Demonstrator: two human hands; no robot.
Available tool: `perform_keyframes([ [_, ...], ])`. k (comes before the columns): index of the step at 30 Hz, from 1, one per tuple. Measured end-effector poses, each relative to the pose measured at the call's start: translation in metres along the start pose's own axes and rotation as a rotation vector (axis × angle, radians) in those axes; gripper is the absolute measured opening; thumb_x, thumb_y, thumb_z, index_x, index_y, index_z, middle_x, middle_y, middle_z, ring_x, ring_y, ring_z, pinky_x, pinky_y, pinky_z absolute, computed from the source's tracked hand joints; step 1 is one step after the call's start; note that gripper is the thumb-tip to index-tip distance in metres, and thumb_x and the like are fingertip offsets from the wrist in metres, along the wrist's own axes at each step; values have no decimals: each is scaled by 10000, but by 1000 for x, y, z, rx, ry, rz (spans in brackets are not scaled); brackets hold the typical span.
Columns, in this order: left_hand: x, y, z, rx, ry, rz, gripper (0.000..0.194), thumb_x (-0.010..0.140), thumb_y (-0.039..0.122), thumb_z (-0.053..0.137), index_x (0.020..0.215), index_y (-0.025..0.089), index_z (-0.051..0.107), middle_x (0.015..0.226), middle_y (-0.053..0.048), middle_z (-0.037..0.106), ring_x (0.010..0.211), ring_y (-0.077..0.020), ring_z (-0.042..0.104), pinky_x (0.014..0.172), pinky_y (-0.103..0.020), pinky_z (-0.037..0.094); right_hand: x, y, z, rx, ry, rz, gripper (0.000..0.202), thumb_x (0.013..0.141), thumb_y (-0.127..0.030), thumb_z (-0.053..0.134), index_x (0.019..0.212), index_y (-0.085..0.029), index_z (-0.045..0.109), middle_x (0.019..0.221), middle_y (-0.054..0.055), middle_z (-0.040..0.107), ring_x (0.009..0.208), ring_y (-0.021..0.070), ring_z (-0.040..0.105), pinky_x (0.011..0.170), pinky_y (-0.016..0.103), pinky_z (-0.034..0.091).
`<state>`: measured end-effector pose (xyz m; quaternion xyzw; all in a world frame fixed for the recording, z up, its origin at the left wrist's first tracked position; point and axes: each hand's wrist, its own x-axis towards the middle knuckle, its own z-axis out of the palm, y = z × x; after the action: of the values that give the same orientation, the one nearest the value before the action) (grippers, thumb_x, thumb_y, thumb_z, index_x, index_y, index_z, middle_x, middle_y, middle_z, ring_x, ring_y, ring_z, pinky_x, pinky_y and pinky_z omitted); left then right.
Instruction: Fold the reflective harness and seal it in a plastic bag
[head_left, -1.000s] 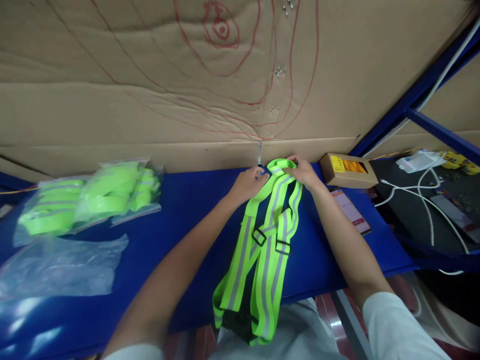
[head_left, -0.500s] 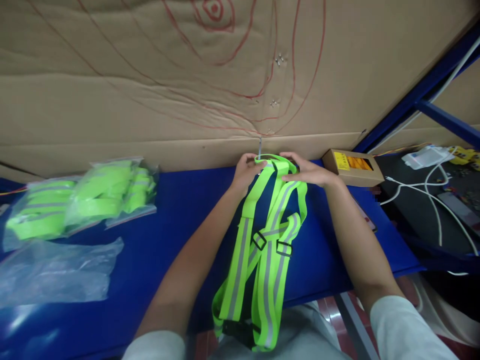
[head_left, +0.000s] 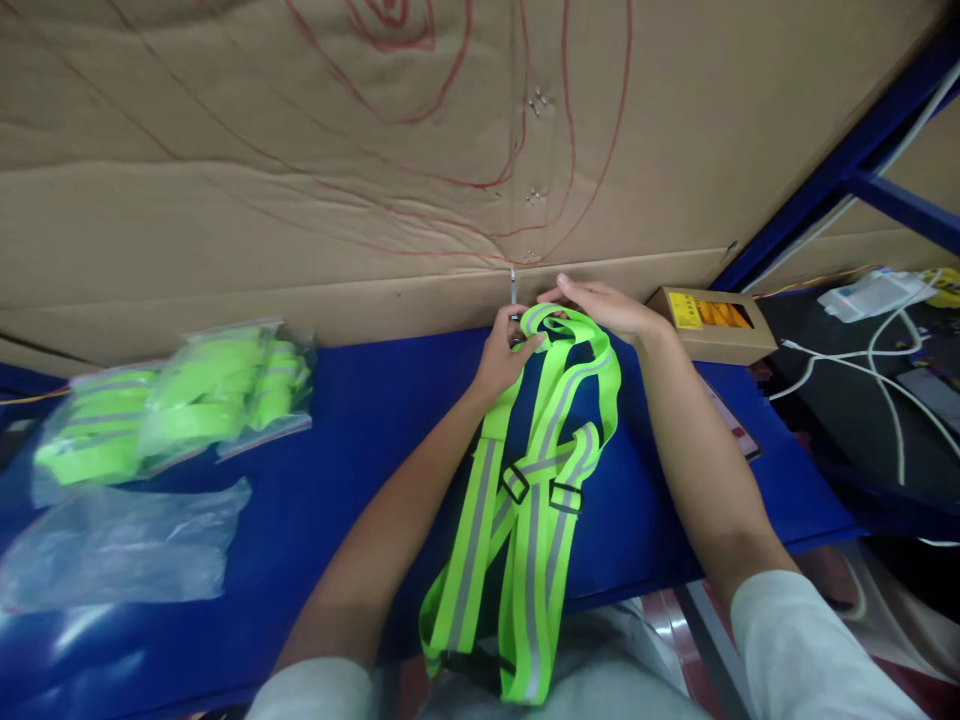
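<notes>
A neon-green reflective harness [head_left: 534, 540] with grey stripes and black buckles lies lengthwise over the blue table, its near end hanging past the front edge. At its far end my left hand [head_left: 504, 355] pinches the straps, with a small dark piece showing by the fingers. My right hand [head_left: 596, 303] rests beside the looped strap at the top right, fingers stretched out and the thumb raised. Whether its fingertips touch the strap, I cannot tell.
Several clear bags of folded green straps [head_left: 202, 395] lie at the left, with an empty clear plastic bag [head_left: 127, 545] in front. A small cardboard box [head_left: 712, 325] and a phone [head_left: 731, 420] are at the right. Cardboard [head_left: 300, 220] stands behind the blue table [head_left: 360, 400].
My right hand has let go of the strap and drawn up and back from it. The far loop has spread to the right. My left hand has moved slightly lower, still gripping the straps.
</notes>
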<state>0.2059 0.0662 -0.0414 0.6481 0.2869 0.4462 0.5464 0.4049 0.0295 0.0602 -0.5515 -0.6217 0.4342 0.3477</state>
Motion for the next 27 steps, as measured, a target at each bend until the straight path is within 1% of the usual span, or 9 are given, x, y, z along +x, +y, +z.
perform_keyframes([
  [3, -2, 1, -1, 282, -42, 113, 501, 837, 372, 807, 1257, 238, 570, 1009, -28, 645, 979, -194, 630, 953, -338, 495, 0, -1, -8, -65, -13, -43, 376, 872, -583, 728, 967, -231, 821, 1073, 45, 806, 1008, 252, 725, 956, 395, 572],
  [6, -1, 0, -6, 456, -53, 159, 435, 733, 226, 875, 1124, 228, 684, 1112, -46, 595, 1114, -222, 593, 1050, -363, 465, -1, 2, -17, -100, -30, -69, 304, 826, -514, 785, 949, -238, 821, 988, 36, 791, 918, 228, 707, 878, 379, 575],
  [10, 2, -8, -11, 485, -1, 119, 182, 824, 103, 703, 977, 197, 729, 1172, -75, 572, 1040, -195, 621, 983, -349, 504, -7, 5, -30, -190, -152, -19, 381, 747, -498, 844, 1055, -276, 823, 933, 21, 768, 851, 223, 694, 800, 377, 584],
  [14, 4, -15, -13, 491, 35, 79, 274, 877, 61, 555, 1062, 183, 715, 1079, -74, 669, 916, -176, 658, 925, -335, 527, -12, 4, -41, -344, -224, -28, 364, 707, -416, 868, 1040, -279, 815, 988, 27, 778, 887, 252, 700, 817, 391, 576],
  [18, 5, -15, -14, 535, 21, 55, 338, 870, 30, 483, 1080, 178, 703, 1019, -66, 730, 948, -194, 696, 915, -331, 537, -12, 5, -40, -538, 78, -55, 293, 768, -289, 785, 1056, -251, 746, 892, 35, 731, 815, 258, 677, 802, 437, 572],
  [21, 4, -10, -12, 618, -10, 64, 389, 858, -5, 444, 1093, 179, 693, 1086, -77, 736, 1044, -205, 694, 974, -340, 519, -9, 4, -31, -745, 376, -68, 302, 812, -168, 670, 1105, -235, 700, 939, 82, 720, 942, 346, 690, 884, 550, 545],
  [24, 1, -3, -9, 734, -46, 74, 449, 852, -38, 423, 1170, 171, 660, 1159, -101, 719, 1120, -219, 671, 1017, -349, 497, -6, 3, -24, -828, 636, -12, 275, 883, -188, 595, 1142, -220, 681, 967, 129, 722, 1066, 421, 672, 972, 657, 472],
  [26, -3, 3, -5, 830, -52, 70, 464, 849, -41, 435, 1217, 161, 634, 1193, -128, 692, 1149, -246, 650, 1024, -372, 486, -6, 3, -23, -810, 705, 2, 268, 915, -254, 603, 1171, -211, 667, 961, 132, 723, 1076, 419, 670, 986, 653, 464],
  [27, -5, 6, -4, 884, -49, 65, 450, 855, -28, 448, 1222, 158, 631, 1208, -143, 675, 1162, -269, 636, 1027, -398, 479, -6, 4, -24, -790, 667, -3, 273, 915, -289, 628, 1173, -208, 665, 947, 122, 725, 1046, 401, 680, 971, 619, 484],
])
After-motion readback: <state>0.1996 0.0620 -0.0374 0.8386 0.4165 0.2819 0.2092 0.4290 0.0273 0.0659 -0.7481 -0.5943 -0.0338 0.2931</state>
